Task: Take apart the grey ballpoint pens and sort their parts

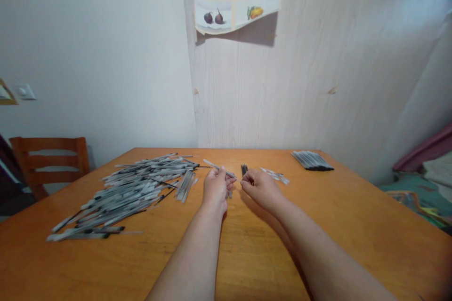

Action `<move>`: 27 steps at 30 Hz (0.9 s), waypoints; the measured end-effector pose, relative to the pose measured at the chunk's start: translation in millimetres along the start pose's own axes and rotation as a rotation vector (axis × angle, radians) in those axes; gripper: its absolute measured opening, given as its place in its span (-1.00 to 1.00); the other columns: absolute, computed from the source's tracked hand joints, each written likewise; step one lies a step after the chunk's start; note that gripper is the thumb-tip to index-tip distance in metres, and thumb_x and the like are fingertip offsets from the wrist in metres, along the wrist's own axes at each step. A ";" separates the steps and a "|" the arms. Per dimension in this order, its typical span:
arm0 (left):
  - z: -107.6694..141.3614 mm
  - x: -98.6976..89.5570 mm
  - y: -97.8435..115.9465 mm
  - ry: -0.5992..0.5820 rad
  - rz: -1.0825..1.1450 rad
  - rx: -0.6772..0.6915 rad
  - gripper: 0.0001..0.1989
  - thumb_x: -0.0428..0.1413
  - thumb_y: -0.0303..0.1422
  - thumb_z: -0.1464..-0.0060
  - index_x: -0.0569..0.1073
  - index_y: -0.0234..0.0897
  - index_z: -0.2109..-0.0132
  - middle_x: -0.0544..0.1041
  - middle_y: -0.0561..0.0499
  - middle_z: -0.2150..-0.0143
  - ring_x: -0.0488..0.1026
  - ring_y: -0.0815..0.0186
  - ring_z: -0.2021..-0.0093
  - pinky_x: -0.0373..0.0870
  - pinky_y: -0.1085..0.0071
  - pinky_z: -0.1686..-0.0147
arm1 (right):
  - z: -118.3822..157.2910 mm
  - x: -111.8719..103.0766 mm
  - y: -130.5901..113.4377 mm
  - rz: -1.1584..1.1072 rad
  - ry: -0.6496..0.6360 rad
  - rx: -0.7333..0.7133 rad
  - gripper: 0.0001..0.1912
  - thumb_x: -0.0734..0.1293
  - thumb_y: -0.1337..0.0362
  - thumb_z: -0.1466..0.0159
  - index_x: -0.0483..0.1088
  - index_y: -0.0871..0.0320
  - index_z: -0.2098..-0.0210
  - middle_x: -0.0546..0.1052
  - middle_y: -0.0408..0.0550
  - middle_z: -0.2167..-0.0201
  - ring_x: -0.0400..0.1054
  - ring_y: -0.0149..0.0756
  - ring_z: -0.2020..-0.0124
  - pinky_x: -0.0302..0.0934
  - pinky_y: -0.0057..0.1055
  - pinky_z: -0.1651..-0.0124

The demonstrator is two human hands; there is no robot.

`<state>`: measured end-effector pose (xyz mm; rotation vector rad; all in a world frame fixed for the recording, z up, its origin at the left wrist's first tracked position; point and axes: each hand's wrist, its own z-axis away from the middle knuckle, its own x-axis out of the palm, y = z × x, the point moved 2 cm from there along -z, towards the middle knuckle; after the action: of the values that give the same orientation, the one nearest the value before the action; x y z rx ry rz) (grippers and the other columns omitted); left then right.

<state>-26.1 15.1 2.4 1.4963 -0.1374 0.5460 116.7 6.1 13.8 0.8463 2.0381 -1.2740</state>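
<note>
Near the middle of the wooden table, my left hand is closed on a thin pale pen-like stick, which points up and to the left. My right hand is close to its right, fingers pinched together; whatever they hold is too small to make out. Just behind the right hand lie a few dark thin sticks. Short whitish pieces are scattered right of them. Some small grey pieces show beside the left hand.
A large loose pile of grey and black pens covers the table's left side, with a smaller bunch at its right edge. A neat row of pens lies at the back right. A wooden chair stands at the far left.
</note>
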 end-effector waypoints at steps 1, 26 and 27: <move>-0.6 -0.7 0.5 0.005 -0.002 0.007 -0.80 0.13 -0.25 -0.19 0.33 -0.28 0.29 0.55 -0.04 0.41 0.51 0.42 0.53 0.30 0.60 0.54 | 0.5 -1.8 0.5 0.013 -0.023 0.001 -0.89 0.29 0.28 -0.20 0.43 0.11 0.43 0.50 -0.09 0.45 0.28 -0.35 0.43 -0.04 -0.45 0.39; -15.1 -17.1 12.6 0.255 0.039 0.198 -0.55 0.18 0.04 0.04 0.39 -0.30 0.31 0.53 0.00 0.41 0.51 0.33 0.39 0.25 0.50 0.47 | -4.3 -8.1 29.8 0.341 -0.024 0.429 -0.78 0.26 0.19 -0.18 0.51 0.13 0.41 0.58 0.09 0.35 0.44 -0.14 0.28 0.09 -0.36 0.35; -14.7 -16.8 13.1 0.255 0.045 0.193 -0.55 0.19 0.05 0.04 0.38 -0.30 0.31 0.52 0.00 0.42 0.51 0.33 0.40 0.25 0.50 0.47 | -4.1 -5.8 27.7 0.350 -0.026 0.442 -0.77 0.25 0.19 -0.18 0.52 0.13 0.41 0.58 0.11 0.34 0.45 -0.12 0.27 0.12 -0.35 0.33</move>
<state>-49.9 24.7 5.9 1.5982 0.0834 0.7993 141.0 18.1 4.6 1.3111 1.5148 -1.5359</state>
